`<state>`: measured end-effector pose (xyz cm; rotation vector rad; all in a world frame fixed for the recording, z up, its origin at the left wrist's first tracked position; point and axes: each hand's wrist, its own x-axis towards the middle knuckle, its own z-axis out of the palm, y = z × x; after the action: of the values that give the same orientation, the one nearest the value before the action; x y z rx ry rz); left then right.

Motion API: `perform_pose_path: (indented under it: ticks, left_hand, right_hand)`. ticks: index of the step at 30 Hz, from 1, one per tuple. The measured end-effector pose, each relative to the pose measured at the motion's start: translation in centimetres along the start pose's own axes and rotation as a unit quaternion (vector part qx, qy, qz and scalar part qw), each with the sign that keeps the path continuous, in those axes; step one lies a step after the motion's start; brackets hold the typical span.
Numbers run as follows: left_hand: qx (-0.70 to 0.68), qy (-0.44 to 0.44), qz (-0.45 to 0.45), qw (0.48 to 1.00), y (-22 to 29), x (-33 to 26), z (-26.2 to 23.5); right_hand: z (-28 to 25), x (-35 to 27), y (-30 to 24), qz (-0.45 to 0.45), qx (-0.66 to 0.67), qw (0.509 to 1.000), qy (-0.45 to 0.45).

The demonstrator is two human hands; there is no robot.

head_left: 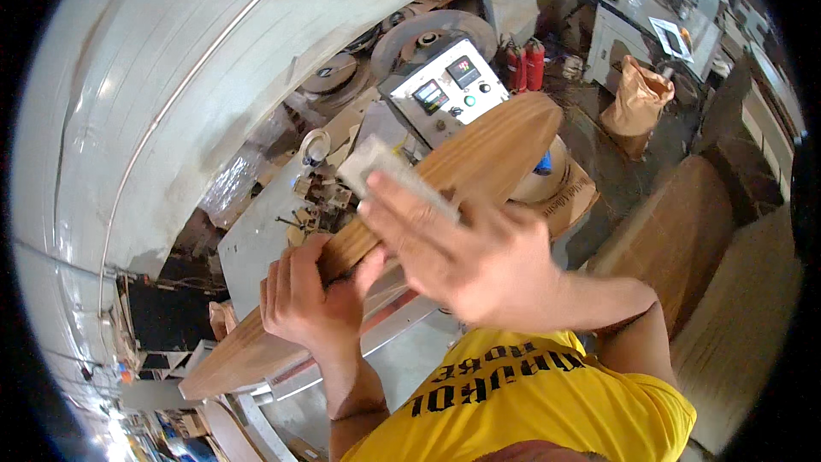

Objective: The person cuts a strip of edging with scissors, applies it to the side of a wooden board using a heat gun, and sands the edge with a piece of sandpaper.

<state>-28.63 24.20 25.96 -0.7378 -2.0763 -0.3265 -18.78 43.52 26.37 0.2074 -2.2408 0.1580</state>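
The left hand is wrapped around the near edge of a long wooden board, fingers curled over the top face and thumb underneath, clamped firmly on it. The board runs on a slant from about 7 o'clock, past the grip, up to a rounded tip at about 1 o'clock; the hand sits a little below the board's middle.

The right hand lies flat and spread on the board just to the 2 o'clock side of the left hand, pressing a pale grey sanding block against the wood. The fingers are stretched out over the block rather than closed around it, and the hand is blurred.

Under the board, at about 9 o'clock from the grip, stands a grey metal table with small clutter on it. At 12 o'clock sits a control box with small screens and knobs. Beyond it at 1 o'clock stand two red fire extinguishers, and further right a brown paper sack.
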Motion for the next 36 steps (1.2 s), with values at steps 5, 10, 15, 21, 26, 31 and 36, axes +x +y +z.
perform_pose_path:
  ticks: [5, 10, 15, 21, 26, 31, 36]
  left_hand:
    - [0.023, 0.029, 0.017, 0.999, -0.2, 0.7, 0.5]
    - [0.027, 0.05, 0.037, 0.998, -0.4, 1.8, 1.4]
    - [0.012, 0.01, 0.011, 1.0, -0.6, 2.7, 2.0]
    - [0.026, 0.006, 0.006, 1.0, -2.3, 2.9, 3.1]
    - [0.046, 0.001, -0.028, 0.999, -3.3, 2.7, 3.5]
    - [0.037, -0.005, -0.103, 0.994, -6.2, 1.4, 4.0]
    - [0.014, -0.044, -0.183, 0.982, -7.5, 1.9, 3.0]
  right_hand:
    - [-1.1, -0.1, 7.7, 0.099, -0.024, 0.995, 0.012]
    - [-1.5, -9.3, 21.0, 0.443, 0.034, 0.878, -0.179]
    - [2.6, -27.6, 20.8, 0.568, 0.138, 0.809, 0.056]
    - [5.9, -34.8, 14.4, 0.781, 0.252, 0.57, 0.031]
    - [11.1, -37.7, 22.0, 0.799, 0.297, 0.523, -0.027]
    - [22.4, -45.2, 30.5, 0.757, 0.305, 0.525, -0.243]
    - [31.5, -52.1, 33.5, 0.687, 0.251, 0.439, -0.522]
